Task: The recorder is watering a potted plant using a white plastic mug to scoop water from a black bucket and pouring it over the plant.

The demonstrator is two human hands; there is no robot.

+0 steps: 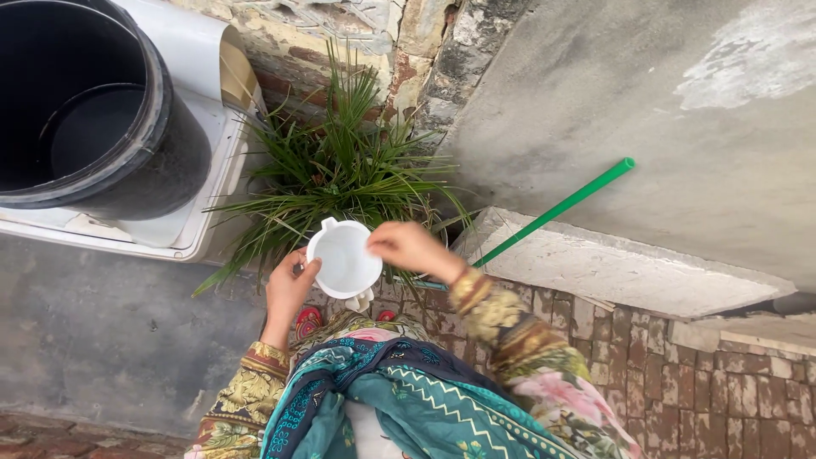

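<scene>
A white plastic jug point(342, 258) with a spout at its far left rim is held over the near side of a grassy green plant point(340, 166). My left hand point(289, 286) grips the jug's left side. My right hand point(410, 247) pinches its right rim with thumb and fingers. The jug's inside looks pale and I cannot tell whether it holds water. Patterned sleeves and a teal scarf point(399, 399) fill the bottom of the view.
A large black tub point(161, 161) rests on a white appliance point(208, 212) at the left. A green stick point(557, 208) leans across a concrete slab point(612, 263) at the right. Brick paving point(680, 391) lies below, and a rough wall point(595, 93) stands behind.
</scene>
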